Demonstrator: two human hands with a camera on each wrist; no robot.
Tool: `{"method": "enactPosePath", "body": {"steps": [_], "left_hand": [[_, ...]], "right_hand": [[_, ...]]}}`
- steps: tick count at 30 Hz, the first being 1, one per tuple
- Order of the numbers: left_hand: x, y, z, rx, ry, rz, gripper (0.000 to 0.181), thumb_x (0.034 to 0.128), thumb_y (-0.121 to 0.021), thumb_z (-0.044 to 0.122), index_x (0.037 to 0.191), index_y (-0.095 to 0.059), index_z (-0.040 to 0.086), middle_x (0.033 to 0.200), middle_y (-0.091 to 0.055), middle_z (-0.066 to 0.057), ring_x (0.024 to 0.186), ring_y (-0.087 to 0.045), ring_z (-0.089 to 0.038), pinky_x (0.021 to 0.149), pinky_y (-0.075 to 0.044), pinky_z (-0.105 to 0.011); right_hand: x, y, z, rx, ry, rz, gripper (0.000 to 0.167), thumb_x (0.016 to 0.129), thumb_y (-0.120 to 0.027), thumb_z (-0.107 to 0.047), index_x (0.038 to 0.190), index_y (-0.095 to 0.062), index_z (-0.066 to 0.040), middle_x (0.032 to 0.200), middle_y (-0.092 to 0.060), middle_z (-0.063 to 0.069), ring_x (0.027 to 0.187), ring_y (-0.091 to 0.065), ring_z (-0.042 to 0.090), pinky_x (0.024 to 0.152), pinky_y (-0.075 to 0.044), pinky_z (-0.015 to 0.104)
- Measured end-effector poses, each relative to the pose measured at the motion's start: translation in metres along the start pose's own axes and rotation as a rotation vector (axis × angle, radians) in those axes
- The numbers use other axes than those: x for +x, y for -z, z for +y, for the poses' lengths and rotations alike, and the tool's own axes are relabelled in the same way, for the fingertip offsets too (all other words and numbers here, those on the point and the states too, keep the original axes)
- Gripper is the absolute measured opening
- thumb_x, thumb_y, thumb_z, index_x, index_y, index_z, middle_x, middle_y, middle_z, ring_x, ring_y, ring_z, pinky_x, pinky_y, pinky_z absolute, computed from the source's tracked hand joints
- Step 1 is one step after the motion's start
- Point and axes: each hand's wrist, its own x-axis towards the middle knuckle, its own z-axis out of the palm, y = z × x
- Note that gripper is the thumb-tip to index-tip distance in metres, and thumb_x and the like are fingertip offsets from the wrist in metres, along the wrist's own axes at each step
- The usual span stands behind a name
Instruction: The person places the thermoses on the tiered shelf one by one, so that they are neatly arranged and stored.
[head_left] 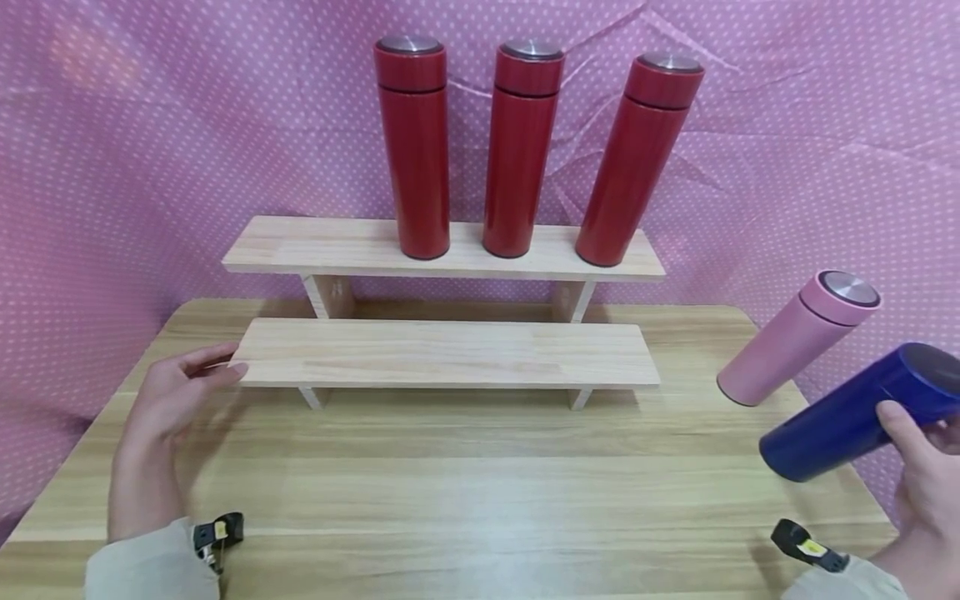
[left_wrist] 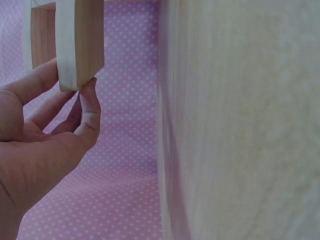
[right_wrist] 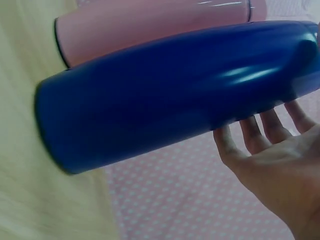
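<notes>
Blue glossy cylindrical btl [head_left: 836, 429] near R edge of wooden table [head_left: 600, 500]: R hand [head_left: 924, 479] clamped round upper part. L hand [head_left: 167, 398] pinching lower pale-wood shelf [head_left: 450, 354], L end. Rec.: shelf steady, btl vert.

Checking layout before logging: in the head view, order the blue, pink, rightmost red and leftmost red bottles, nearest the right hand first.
1. Blue bottle: in the right hand.
2. Pink bottle: table's right side.
3. Rightmost red bottle: upper shelf, right side.
4. Leftmost red bottle: same shelf, farther left.
</notes>
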Motion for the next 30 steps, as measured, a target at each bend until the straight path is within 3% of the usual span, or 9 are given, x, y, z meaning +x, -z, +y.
{"method": "enactPosePath", "body": {"steps": [1,3,6,9,11,13,19,24,30], "left_hand": [[0.000,0.000,0.000,0.005,0.003,-0.003,0.071,0.0966,-0.071,0.037,0.149,-0.044,-0.004,0.140,-0.053,-0.013,0.095,-0.051,0.012,0.078,-0.045,-0.007],[0.000,0.001,-0.001,-0.004,-0.001,-0.004,0.071,0.0962,-0.072,0.036,0.148,-0.045,-0.005,0.132,-0.058,-0.003,0.095,-0.052,0.013,0.078,-0.046,-0.007],[0.000,0.001,-0.002,-0.020,-0.013,-0.005,0.071,0.0957,-0.073,0.035,0.147,-0.046,-0.006,0.121,-0.062,0.008,0.093,-0.054,0.014,0.078,-0.047,-0.007],[0.000,0.000,-0.002,-0.027,-0.018,-0.005,0.070,0.0964,-0.072,0.033,0.147,-0.045,-0.007,0.127,-0.062,-0.003,0.090,-0.056,0.014,0.077,-0.047,-0.008],[0.001,0.000,-0.001,-0.013,-0.013,-0.006,0.070,0.0972,-0.071,0.034,0.148,-0.044,-0.007,0.142,-0.053,-0.020,0.091,-0.055,0.014,0.078,-0.047,-0.007],[0.001,0.000,-0.002,-0.003,-0.009,-0.004,0.071,0.0975,-0.071,0.034,0.148,-0.043,-0.007,0.149,-0.045,-0.025,0.092,-0.054,0.015,0.078,-0.047,-0.007],[-0.001,0.002,-0.003,0.037,0.018,-0.004,0.074,0.0967,-0.070,0.042,0.150,-0.044,-0.002,0.153,-0.041,-0.023,0.103,-0.050,0.010,0.077,-0.043,-0.005],[-0.001,0.002,-0.003,0.049,0.018,0.005,0.073,0.0968,-0.069,0.043,0.150,-0.045,-0.002,0.152,-0.042,-0.024,0.100,-0.048,0.010,0.076,-0.042,-0.006],[-0.002,0.003,-0.004,0.048,0.012,0.009,0.072,0.0966,-0.069,0.042,0.149,-0.046,-0.002,0.150,-0.046,-0.022,0.099,-0.046,0.011,0.076,-0.041,-0.006]], "right_hand": [[-0.001,0.002,0.002,0.047,-0.012,-0.007,0.047,0.075,-0.063,0.034,0.117,-0.063,0.011,0.099,-0.071,0.018,0.086,-0.069,0.021,0.074,-0.058,0.023],[-0.003,0.005,0.006,0.086,-0.052,-0.014,0.058,0.075,-0.059,0.036,0.127,-0.059,0.009,0.107,-0.069,0.020,0.091,-0.068,0.023,0.071,-0.060,0.027],[-0.006,0.011,0.009,0.069,-0.092,-0.034,0.069,0.076,-0.056,0.036,0.136,-0.054,0.003,0.116,-0.067,0.019,0.099,-0.068,0.023,0.074,-0.060,0.028],[-0.008,0.018,0.011,0.051,-0.134,-0.065,0.072,0.079,-0.055,0.035,0.141,-0.052,-0.003,0.118,-0.067,0.016,0.098,-0.069,0.021,0.074,-0.060,0.028],[-0.009,0.023,0.012,0.074,-0.161,-0.099,0.070,0.082,-0.053,0.034,0.141,-0.050,-0.003,0.114,-0.068,0.016,0.093,-0.070,0.021,0.070,-0.060,0.027],[-0.010,0.027,0.013,0.086,-0.186,-0.139,0.069,0.083,-0.051,0.033,0.142,-0.049,-0.002,0.113,-0.069,0.015,0.093,-0.070,0.020,0.071,-0.060,0.027],[-0.012,0.035,0.023,0.084,-0.208,-0.234,0.064,0.083,-0.045,0.035,0.138,-0.050,0.004,0.113,-0.069,0.016,0.099,-0.069,0.022,0.081,-0.059,0.028],[-0.013,0.040,0.026,0.117,-0.225,-0.268,0.063,0.083,-0.043,0.037,0.137,-0.050,0.006,0.110,-0.070,0.018,0.097,-0.070,0.023,0.079,-0.060,0.030],[-0.014,0.043,0.026,0.073,-0.237,-0.269,0.068,0.083,-0.043,0.037,0.141,-0.049,0.003,0.112,-0.070,0.017,0.098,-0.070,0.022,0.077,-0.060,0.030]]}}
